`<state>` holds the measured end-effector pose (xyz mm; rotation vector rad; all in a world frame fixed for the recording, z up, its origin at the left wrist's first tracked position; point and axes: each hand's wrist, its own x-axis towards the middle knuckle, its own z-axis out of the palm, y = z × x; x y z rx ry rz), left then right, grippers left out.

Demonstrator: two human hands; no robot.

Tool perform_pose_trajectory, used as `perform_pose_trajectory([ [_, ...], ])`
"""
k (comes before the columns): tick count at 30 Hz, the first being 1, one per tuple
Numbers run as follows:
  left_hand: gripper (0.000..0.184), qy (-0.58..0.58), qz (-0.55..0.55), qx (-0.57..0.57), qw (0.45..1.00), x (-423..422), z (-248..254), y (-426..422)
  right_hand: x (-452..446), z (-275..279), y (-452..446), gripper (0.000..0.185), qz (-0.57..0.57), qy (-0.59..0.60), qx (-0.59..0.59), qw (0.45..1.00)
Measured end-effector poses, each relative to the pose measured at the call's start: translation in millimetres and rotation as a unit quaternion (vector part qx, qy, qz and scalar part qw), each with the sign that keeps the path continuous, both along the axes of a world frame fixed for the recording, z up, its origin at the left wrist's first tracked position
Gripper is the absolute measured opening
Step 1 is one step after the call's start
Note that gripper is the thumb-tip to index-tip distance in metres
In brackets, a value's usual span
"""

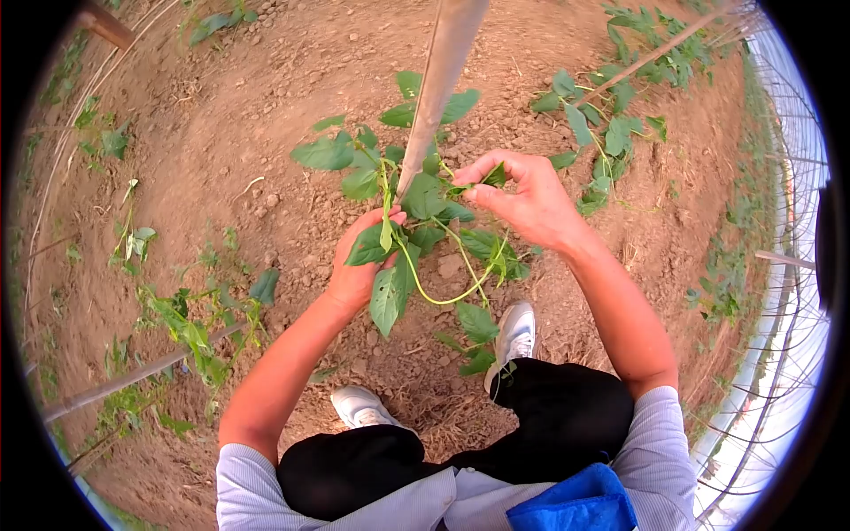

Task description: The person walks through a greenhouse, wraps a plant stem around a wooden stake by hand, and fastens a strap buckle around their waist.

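A leafy green vine (425,196) grows around the foot of a wooden pole (434,88) that rises toward the top of the view. My left hand (359,257) is closed around stems and leaves at the pole's left side, its fingertips near the wood. To the right of the pole, my right hand (518,195) pinches a leafy piece of the vine between thumb and fingers. A thin yellow-green stem (436,301) curves below both hands, with more leaves hanging at its right end.
Other vines stand at the left (190,327) and upper right (611,133), with slanting poles beside them. White plastic sheeting (761,389) with netting runs along the right edge. My shoes (359,407) rest on the brown soil (266,133).
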<state>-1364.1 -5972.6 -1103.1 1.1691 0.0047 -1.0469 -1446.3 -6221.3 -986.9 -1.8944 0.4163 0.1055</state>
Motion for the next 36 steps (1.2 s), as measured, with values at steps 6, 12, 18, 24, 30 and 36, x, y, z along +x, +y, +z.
perform_pose_trajectory([
  [6,0.036,-0.012,0.027,-0.008,1.0,-4,0,-3,-12,16,0,0.053,-0.079,-0.114,0.057,0.989],
  [12,0.033,0.01,0.047,-0.018,0.999,-4,6,-2,-74,1,-26,0.061,-0.155,0.098,0.053,0.982],
  [18,0.045,-0.659,-0.017,0.055,0.75,4,-17,6,-70,17,62,0.061,0.009,0.122,0.27,0.955],
  [24,0.053,-0.636,-0.027,0.069,0.768,0,-3,10,-58,16,72,0.032,0.019,0.031,0.114,0.993],
  [30,0.042,-0.593,0.067,0.161,0.786,30,8,23,-14,27,66,0.02,-0.164,-0.104,0.106,0.975],
  [36,0.027,-0.514,0.193,0.17,0.819,85,71,23,40,32,47,0.019,-0.129,-0.073,0.037,0.988],
])
